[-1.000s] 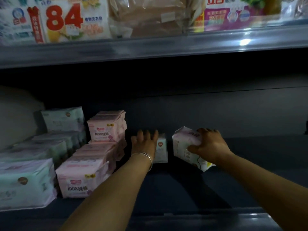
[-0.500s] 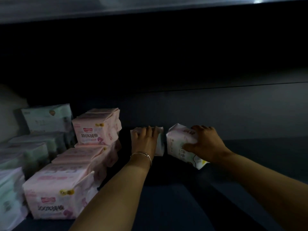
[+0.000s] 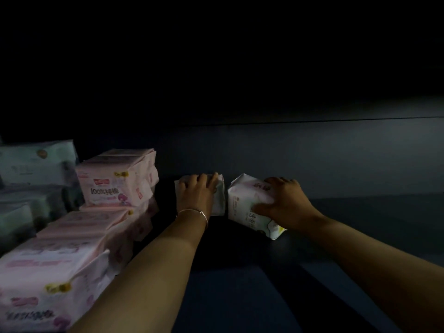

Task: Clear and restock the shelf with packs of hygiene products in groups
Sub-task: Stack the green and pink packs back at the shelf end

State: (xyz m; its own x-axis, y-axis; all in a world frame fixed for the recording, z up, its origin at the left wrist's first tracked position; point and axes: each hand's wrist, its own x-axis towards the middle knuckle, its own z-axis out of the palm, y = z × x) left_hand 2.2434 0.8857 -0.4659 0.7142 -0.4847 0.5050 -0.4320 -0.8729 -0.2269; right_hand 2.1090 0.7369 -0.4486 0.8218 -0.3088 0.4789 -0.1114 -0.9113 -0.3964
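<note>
Both hands deep in the shelf [image 3: 360,236], near the back wall [image 3: 312,152]. Left hand [image 3: 195,195], fingers [image 3: 201,180] curled over the top of a small white pack [image 3: 217,200] standing upright at centre; thin bracelet [image 3: 194,211] on that wrist. Right hand [image 3: 283,205] grips a second pack [image 3: 249,203], white with pink print, thumb on its near face, fingers wrapped over the top; this pack is tilted, its near-right corner pointing down. The two packs sit just beside each other, narrow gap between. Left of them: pink packs [image 3: 79,236] in a row running near to far, two high at the far end. Further left, pale green packs [image 3: 36,164], blurred. Lighting is dim; the upper part of the scene is black.
</note>
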